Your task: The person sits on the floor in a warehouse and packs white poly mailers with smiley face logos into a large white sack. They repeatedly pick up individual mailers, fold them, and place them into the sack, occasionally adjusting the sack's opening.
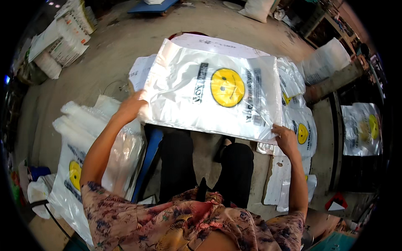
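A stack of white, translucent plastic bags, printed with a yellow smiley face and black lettering, spans the space in front of me above my knees. My left hand grips its near left corner, and my right hand pinches its near right corner. Beneath its far side shows a white sheet with handwriting. To the left lies a thick pile of similar plastic bags, partly behind my left forearm. More smiley-face bags lie to the right, just beyond my right hand. What supports the held stack is hidden.
A blue bar runs beside the left pile. Printed sacks stand at far left, and a white sack leans at right. One smiley-face bag lies on a dark machine at far right. A blue platform cart stands at the top.
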Demonstrator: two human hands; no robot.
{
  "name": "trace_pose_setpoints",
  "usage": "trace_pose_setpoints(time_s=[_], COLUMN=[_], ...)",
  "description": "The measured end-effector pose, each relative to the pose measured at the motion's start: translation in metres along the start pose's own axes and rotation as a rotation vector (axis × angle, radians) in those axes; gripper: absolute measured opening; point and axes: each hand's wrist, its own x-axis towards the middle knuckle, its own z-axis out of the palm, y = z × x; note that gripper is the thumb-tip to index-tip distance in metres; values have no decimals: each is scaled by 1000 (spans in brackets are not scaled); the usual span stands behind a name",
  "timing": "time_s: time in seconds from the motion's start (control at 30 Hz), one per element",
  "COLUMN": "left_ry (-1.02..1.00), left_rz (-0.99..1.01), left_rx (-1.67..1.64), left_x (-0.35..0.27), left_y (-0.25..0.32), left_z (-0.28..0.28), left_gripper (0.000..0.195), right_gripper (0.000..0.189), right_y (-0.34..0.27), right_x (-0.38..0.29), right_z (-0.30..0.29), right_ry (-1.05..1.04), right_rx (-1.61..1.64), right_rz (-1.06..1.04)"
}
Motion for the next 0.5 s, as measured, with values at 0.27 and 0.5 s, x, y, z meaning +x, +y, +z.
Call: trace_pose_setpoints(time_s=[0.27,0.5], left_ry=[512,347], left_rz=[-33,-11], left_rx=[287,209], left_x=[119,168], left_y=[52,26], left_z=[-9,84], left_gripper=[47,52], right_gripper=[60,65], right_y=[-79,126], right_x=[142,189], right_z=[-19,83], right_ry=[491,122], right_rx=[-412,208], right_rz=[-187,-164])
